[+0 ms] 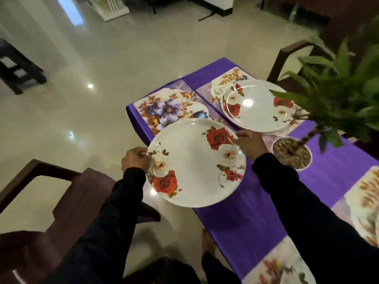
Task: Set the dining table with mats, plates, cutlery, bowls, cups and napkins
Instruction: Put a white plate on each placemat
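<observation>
The worktop (256,218) carries a purple cloth. Floral mats lie on it: one mat (164,107) at the far left corner, a second mat (231,78) beside it. A rose-patterned plate (194,160) is held over the near edge of the first mat. A second plate (256,105) rests on the second mat. A potted plant (292,153) stands near it. The left hand (135,158) pinches the held plate's left rim. The right hand (249,143) grips its right rim, fingers curled.
</observation>
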